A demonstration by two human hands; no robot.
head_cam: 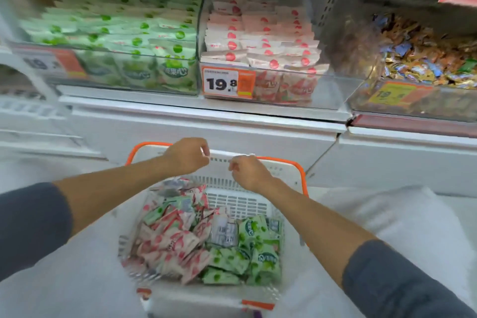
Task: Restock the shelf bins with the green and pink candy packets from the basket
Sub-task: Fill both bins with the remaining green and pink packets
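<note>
Packets (196, 240), pink and green mixed, could spill if the basket (240, 201) tips while left hand (185, 156) and right hand (247, 171) grip its far rim.

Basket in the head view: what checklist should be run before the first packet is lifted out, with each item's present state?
1. Hands free: not ok. The left hand and right hand both grip the far rim of the basket.
2. Stock available: ok. Pink packets and green packets lie in the basket.
3. Colours sorted: not ok, partly mixed.
4. Targets found: ok. The green bin sits left of the pink bin.
5. Room in bins: cannot tell; both look well filled.
</note>
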